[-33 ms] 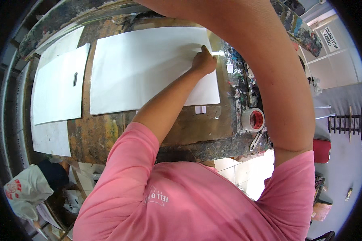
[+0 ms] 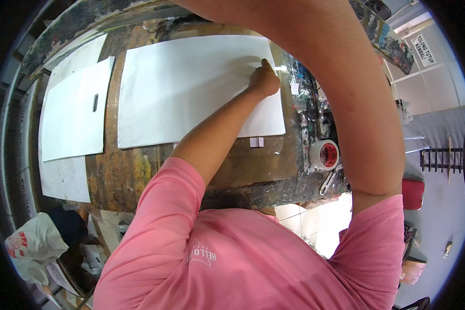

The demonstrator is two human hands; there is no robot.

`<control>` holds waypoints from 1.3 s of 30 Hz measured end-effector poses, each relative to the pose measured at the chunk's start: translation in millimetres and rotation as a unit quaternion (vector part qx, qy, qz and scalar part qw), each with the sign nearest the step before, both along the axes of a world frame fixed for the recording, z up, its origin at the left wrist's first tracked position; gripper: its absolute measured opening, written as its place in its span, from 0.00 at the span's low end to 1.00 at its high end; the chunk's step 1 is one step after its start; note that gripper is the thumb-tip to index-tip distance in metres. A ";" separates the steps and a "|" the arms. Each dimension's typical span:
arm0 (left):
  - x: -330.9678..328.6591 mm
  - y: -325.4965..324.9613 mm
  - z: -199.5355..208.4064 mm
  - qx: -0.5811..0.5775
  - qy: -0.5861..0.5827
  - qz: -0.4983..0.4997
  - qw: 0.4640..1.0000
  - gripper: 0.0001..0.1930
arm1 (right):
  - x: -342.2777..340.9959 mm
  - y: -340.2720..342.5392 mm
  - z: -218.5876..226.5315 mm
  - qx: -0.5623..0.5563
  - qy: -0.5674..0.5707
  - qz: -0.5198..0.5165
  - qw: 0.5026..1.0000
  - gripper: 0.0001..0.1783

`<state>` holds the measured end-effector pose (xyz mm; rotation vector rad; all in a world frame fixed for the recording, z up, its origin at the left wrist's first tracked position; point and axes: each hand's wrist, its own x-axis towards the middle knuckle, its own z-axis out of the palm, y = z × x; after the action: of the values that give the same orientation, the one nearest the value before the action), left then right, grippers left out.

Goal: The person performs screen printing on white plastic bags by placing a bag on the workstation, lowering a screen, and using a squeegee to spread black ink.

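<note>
A large flat white sheet lies on the paint-stained table; whether it is fabric or paper I cannot tell. My left hand is at its right edge, fingers mostly curled and one digit pointing away from me along the sheet. The edge seems to be held in that hand, though the fingertips are partly hidden. My right arm arches up the right side and over the far edge of the table. Its hand lies outside the picture. Left of the sheet is a white flat piece with a dark oval slot.
A roll of clear tape and a cutter lie at the table's right front. Small white tabs are stuck near the sheet. At lower left a person in a light shirt is close to the table.
The large white sheet has slid slightly to the right, together with my left hand. My right arm has hardly moved.
</note>
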<state>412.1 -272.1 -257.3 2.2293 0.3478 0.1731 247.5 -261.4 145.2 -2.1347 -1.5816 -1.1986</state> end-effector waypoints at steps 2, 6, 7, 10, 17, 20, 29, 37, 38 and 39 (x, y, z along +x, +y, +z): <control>2.3 -12.6 9.8 0.007 -0.041 -0.040 0.998 0.28 | 15.4 -5.8 -7.9 -0.016 0.076 -0.008 0.997 0.28; -6.0 -30.5 37.1 -0.018 -0.044 -0.042 0.998 0.19 | 33.6 -13.7 -14.4 -0.026 0.129 -0.014 0.991 0.28; -9.6 -32.9 41.1 -0.022 -0.044 -0.039 0.998 0.18 | 36.1 -14.6 -15.6 -0.028 0.136 -0.014 0.990 0.28; -15.3 -32.8 46.7 -0.001 -0.059 -0.063 0.996 0.20 | 44.0 -17.8 -19.6 -0.032 0.150 -0.017 0.988 0.28; 46.7 73.3 66.9 0.202 -0.172 -0.075 0.961 0.33 | 57.9 -20.5 -25.3 -0.036 0.173 -0.025 0.984 0.28; 62.4 150.7 57.9 0.288 -0.096 -0.042 0.952 0.39 | 58.8 -20.1 -24.5 -0.038 0.178 -0.025 0.983 0.28; 29.3 250.0 5.2 0.337 -0.015 -0.049 0.940 0.58 | 45.1 -19.9 -4.4 -0.046 0.227 -0.039 0.972 0.28; 11.8 245.5 34.7 0.335 0.061 -0.086 0.936 0.58 | 37.8 -20.1 6.6 -0.044 0.231 -0.048 0.971 0.29; 11.4 245.8 35.6 0.322 0.055 -0.093 0.941 0.58 | 37.4 -20.8 6.4 -0.044 0.228 -0.047 0.971 0.29; 11.3 243.8 34.5 0.354 0.041 -0.056 0.933 0.58 | 37.3 -21.5 6.0 -0.042 0.227 -0.047 0.972 0.29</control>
<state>423.4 -28.3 -222.8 2.9711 0.2177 0.1593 284.7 -282.8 151.2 -2.3419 -1.3568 -0.6052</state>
